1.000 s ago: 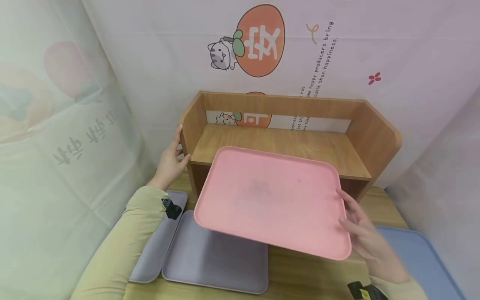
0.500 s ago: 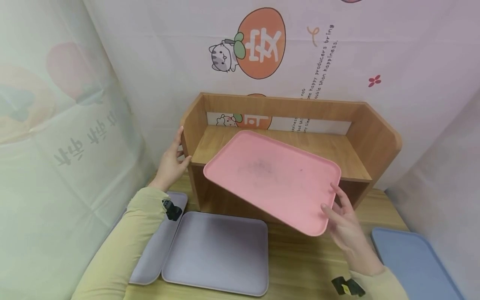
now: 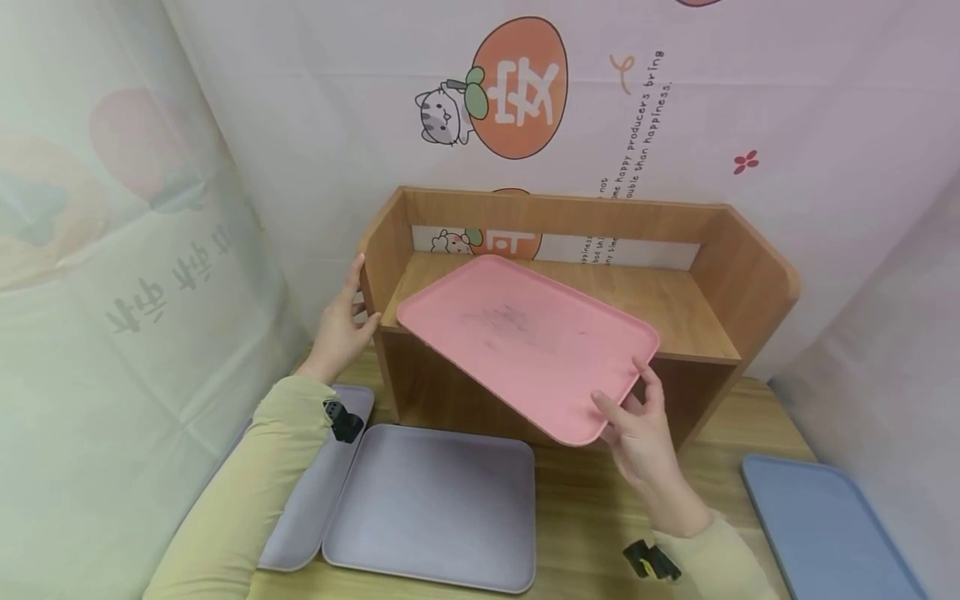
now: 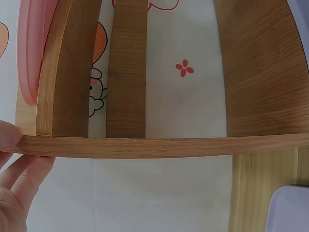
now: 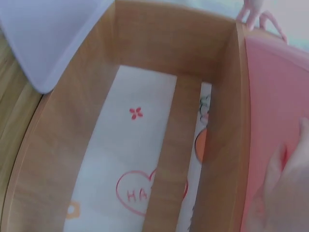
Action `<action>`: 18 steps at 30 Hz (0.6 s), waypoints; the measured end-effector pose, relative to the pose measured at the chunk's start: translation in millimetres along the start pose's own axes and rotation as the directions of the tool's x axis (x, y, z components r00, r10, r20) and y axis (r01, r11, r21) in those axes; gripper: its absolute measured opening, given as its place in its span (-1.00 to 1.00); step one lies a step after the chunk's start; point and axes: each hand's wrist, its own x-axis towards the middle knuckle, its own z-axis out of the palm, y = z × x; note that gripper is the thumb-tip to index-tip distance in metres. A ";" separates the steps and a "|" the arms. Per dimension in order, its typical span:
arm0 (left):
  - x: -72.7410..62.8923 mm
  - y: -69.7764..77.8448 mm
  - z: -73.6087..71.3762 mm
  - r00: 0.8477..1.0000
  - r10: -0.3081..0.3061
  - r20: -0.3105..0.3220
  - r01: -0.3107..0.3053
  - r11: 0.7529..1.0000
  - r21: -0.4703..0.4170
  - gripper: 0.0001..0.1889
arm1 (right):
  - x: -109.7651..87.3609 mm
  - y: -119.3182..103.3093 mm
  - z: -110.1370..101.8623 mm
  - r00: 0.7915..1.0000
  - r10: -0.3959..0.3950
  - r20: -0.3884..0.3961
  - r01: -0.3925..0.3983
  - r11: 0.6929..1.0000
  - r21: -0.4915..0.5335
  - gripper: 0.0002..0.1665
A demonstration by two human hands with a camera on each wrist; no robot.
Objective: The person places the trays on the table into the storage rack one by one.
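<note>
A pink rectangular tray (image 3: 517, 333) with dark smudges in its middle tilts over the upper board of a two-level wooden desk shelf (image 3: 678, 308). My right hand (image 3: 637, 437) pinches the tray's near right short edge, thumb on top. The tray's far left part overlaps the upper board. At the shelf's left side panel, my left hand (image 3: 337, 329) holds the front edge; in the left wrist view the thumb and fingers (image 4: 29, 179) lie on either side of the panel (image 4: 159, 147). Part of the shelf's lower compartment is hidden behind the tray.
A grey-lilac tray (image 3: 435, 508) lies on the wood-grain table (image 3: 585, 517) before the shelf, with a second one (image 3: 311, 492) to its left, partly under my left sleeve. A blue tray (image 3: 825, 533) lies at right. Printed cloth (image 3: 330, 100) hangs around.
My right hand has moved the pink tray left and away from me, turning and lowering its near right corner, so it sits over the shelf's upper board. My left hand has stayed put.
</note>
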 end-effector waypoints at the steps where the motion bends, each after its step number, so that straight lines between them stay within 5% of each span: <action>1: 0.0 0.1 0.3 1.000 0.001 -0.002 -0.001 1.000 0.001 -0.03 | 0.0 1.4 3.5 1.000 0.011 -0.012 -0.011 1.000 -0.011 -0.19; 7: -0.4 -0.4 1.9 1.000 0.012 -0.011 -0.012 1.000 0.000 -0.03 | 0.2 3.8 8.5 0.999 0.045 0.012 -0.043 0.994 -0.101 -0.12; 18: -0.4 -0.9 1.1 1.000 0.009 -0.001 -0.009 1.000 -0.020 -0.03 | 39.9 -27.0 -31.8 0.996 0.054 0.065 -0.050 0.997 -0.062 -0.10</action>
